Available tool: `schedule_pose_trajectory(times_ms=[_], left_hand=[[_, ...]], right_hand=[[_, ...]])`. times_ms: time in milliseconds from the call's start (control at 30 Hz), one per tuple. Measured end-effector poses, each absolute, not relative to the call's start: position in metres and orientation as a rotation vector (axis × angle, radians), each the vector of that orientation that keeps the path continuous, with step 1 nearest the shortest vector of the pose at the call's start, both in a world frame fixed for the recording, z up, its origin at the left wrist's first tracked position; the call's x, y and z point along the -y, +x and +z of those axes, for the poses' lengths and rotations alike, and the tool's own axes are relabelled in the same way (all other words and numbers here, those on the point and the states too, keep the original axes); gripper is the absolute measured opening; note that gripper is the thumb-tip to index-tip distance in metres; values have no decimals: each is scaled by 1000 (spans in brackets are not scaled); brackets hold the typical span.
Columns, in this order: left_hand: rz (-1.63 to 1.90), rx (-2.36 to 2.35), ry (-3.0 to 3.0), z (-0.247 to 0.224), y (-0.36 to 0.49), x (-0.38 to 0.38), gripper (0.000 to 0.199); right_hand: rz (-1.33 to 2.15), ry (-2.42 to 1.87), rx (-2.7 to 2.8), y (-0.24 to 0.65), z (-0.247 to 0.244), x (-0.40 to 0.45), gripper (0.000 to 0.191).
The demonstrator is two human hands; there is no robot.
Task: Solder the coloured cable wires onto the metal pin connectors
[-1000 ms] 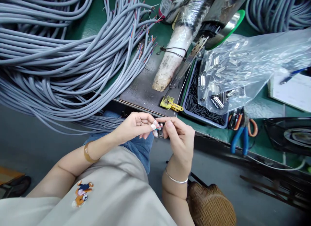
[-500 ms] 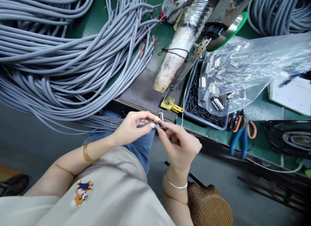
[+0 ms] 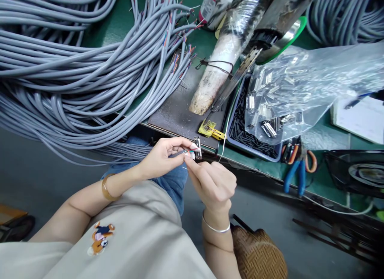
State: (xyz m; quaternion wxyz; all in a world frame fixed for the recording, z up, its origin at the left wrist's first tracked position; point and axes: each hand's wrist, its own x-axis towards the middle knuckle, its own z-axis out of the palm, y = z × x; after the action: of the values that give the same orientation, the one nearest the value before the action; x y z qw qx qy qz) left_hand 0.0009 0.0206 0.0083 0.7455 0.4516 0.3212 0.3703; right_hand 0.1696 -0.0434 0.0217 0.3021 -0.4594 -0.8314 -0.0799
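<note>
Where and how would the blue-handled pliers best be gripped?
Probably around both blue handles, coming from the wearer's side: they point that way and jut past the edge of the green bench, while the pliers' metal end points away, close beside an orange handle.

I'm in a workshop for cable work: grey cables heaped at the upper left of my green desk, and, right of centre, a bag of connectors, a bin of black pieces and pliers.
</note>
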Motion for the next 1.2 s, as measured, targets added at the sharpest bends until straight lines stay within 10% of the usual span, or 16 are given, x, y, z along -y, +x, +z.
schedule_pose_trajectory(times_ms=[400, 667, 1000, 1200], left_hand=[[782, -733, 1190, 13, -5, -21, 14], [866, -818, 1175, 20, 4, -16, 13], [776, -685, 828, 22, 7, -25, 36], [828, -721, 831, 21, 4, -27, 36]], right_hand=[[-258, -1314, 2030, 173, 19, 42, 15], [504, -1616, 1398, 163, 26, 46, 21], [-109, -1434, 1909, 170, 20, 42, 15], [-45, -1382, 1196, 161, 29, 40, 11]])
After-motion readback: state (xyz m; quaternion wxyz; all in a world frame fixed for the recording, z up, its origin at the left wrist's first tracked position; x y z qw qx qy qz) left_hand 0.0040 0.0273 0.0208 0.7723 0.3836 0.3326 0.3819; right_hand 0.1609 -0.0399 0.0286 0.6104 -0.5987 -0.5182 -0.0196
